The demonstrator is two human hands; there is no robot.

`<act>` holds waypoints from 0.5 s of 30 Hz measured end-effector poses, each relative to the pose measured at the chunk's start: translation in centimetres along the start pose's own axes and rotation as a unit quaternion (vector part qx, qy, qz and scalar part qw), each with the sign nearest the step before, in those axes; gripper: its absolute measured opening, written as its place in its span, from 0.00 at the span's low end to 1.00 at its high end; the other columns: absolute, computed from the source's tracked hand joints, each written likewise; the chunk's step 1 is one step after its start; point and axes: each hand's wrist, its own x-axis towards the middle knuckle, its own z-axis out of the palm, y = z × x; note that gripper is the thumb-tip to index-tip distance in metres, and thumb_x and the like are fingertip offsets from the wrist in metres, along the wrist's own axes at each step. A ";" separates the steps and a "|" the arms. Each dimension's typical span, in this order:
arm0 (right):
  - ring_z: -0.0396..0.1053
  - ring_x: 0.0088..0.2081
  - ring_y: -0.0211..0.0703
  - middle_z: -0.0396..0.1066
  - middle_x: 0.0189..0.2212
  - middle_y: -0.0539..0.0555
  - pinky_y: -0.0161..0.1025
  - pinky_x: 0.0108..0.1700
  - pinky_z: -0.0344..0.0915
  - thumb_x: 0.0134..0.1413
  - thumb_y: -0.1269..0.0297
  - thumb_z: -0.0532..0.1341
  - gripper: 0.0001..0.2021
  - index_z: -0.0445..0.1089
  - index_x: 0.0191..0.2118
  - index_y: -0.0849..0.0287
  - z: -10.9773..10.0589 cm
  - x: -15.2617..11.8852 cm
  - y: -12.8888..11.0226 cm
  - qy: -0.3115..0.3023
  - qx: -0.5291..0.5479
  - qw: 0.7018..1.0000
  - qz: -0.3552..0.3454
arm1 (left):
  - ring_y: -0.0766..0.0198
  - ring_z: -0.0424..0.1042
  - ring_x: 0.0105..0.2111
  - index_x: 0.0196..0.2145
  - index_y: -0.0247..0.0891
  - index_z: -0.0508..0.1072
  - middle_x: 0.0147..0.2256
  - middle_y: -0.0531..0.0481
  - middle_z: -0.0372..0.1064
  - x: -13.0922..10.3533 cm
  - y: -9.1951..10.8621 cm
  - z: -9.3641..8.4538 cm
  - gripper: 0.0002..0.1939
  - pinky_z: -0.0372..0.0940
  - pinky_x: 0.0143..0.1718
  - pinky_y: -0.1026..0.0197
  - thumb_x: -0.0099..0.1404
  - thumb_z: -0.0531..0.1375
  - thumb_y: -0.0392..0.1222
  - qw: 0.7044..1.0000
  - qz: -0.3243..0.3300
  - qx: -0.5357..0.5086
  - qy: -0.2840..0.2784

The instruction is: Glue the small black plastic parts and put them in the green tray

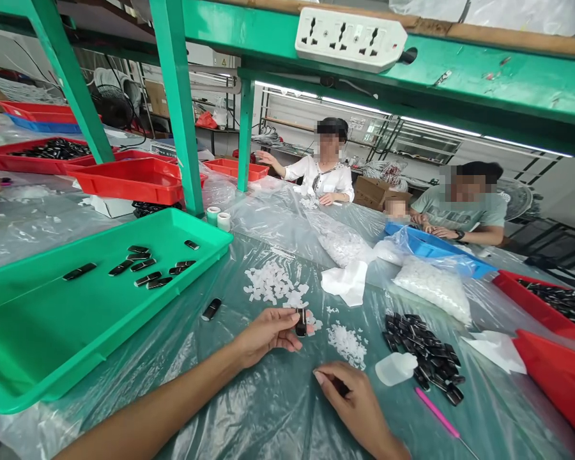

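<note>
My left hand [273,329] pinches a small black rectangular case [301,322] between thumb and fingers, upright above the plastic-covered table. To its right, my right hand [347,399] is curled low over the table; its fingertips are turned under, so anything in them is hidden. Small white pieces lie in a larger pile [271,282] beyond my left hand and a finer pile [347,345] near my right. A heap of black cases [421,348] lies at the right, beside a white squeeze bottle [395,368] and a pink-handled tool [436,412]. One loose case [212,309] rests at the left.
A green tray [52,358] with several black cases fills the left side. Red trays [129,179] stand behind it and at the right edge. A bag of white pieces [434,291] lies farther back. A green frame [175,102] rises ahead; two people sit across the table.
</note>
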 end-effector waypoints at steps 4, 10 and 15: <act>0.67 0.29 0.42 0.71 0.28 0.51 0.35 0.31 0.60 0.59 0.59 0.53 0.10 0.71 0.34 0.54 0.1 0.0 0.0 -0.001 0.000 1.000 0.009 | 0.71 0.72 0.22 0.46 0.32 0.71 0.39 0.40 0.73 -0.2 0.0 -0.5 0.18 0.66 0.23 0.71 0.61 0.60 0.45 1.000 -0.010 -0.004 -0.003; 0.67 0.27 0.42 0.71 0.27 0.52 0.35 0.28 0.60 0.59 0.58 0.52 0.12 0.71 0.33 0.54 0.1 -0.1 -0.1 -0.009 0.013 0.999 0.028 | 0.71 0.71 0.23 0.44 0.31 0.71 0.38 0.40 0.72 -0.4 0.1 -0.2 0.17 0.65 0.24 0.70 0.61 0.60 0.46 1.000 -0.013 -0.002 -0.013; 0.67 0.28 0.42 0.71 0.27 0.52 0.36 0.32 0.62 0.59 0.58 0.52 0.12 0.71 0.33 0.55 0.0 0.1 -0.3 -0.003 0.002 1.000 0.019 | 0.73 0.68 0.22 0.38 0.32 0.69 0.34 0.44 0.71 -0.6 -0.1 0.0 0.14 0.63 0.27 0.69 0.60 0.61 0.45 1.000 -0.003 0.021 0.002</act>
